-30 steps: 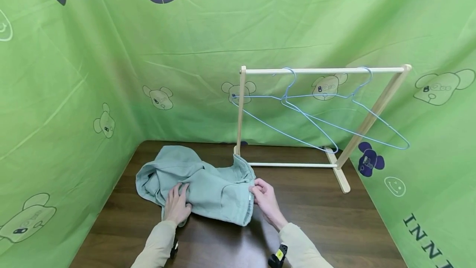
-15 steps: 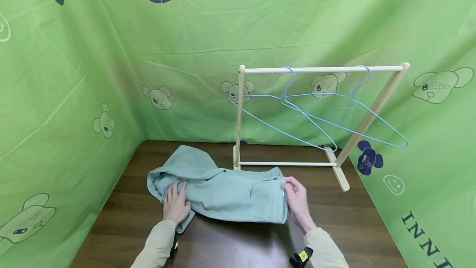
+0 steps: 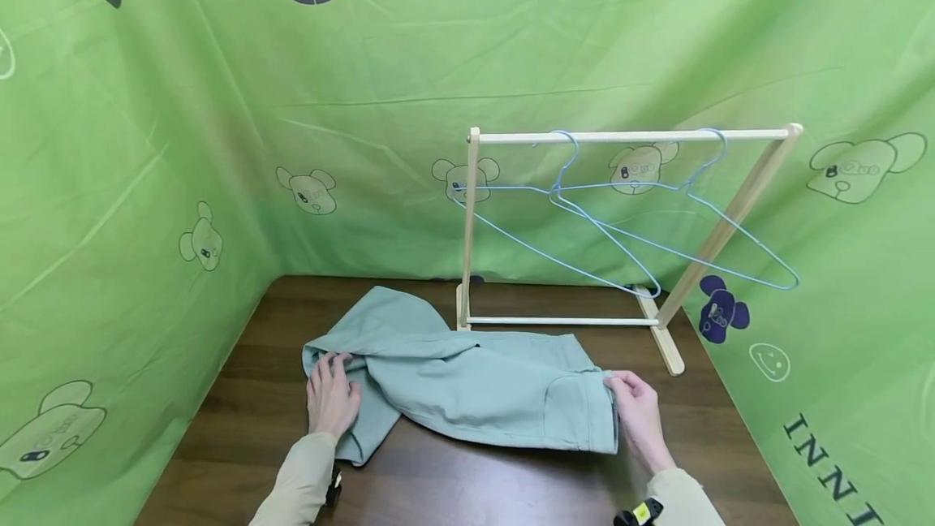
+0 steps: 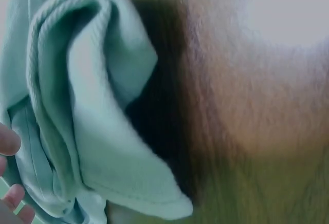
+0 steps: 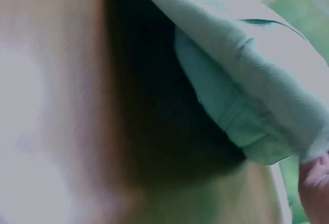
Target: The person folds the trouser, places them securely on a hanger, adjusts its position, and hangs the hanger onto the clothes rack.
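A pair of light teal pants (image 3: 482, 392) lies stretched from left to right on the table, with its waistband and a curved pocket seam at the right end. My right hand (image 3: 639, 416) pinches the waistband's edge; in the right wrist view, the waistband end (image 5: 277, 90) stands raised over a dark shadow. At the other end my left hand (image 3: 331, 400) rests on the bunched leg part, fingers spread over the cloth. A folded leg with a stitched hem (image 4: 118, 147) shows in the left wrist view, where the left fingers (image 4: 13, 198) appear at the edge.
Behind the pants stands a small wooden clothes rack (image 3: 752, 177) with a white top bar (image 3: 635, 136). Two blue wire hangers (image 3: 584, 268) hang from it. Green printed cloth (image 3: 351, 63) walls in the dark wooden table (image 3: 219, 445) at the back and sides.
My right hand has moved to the right, drawing the waistband along and straightening the pants. The far left end has slid right too. My left hand has shifted slightly left.
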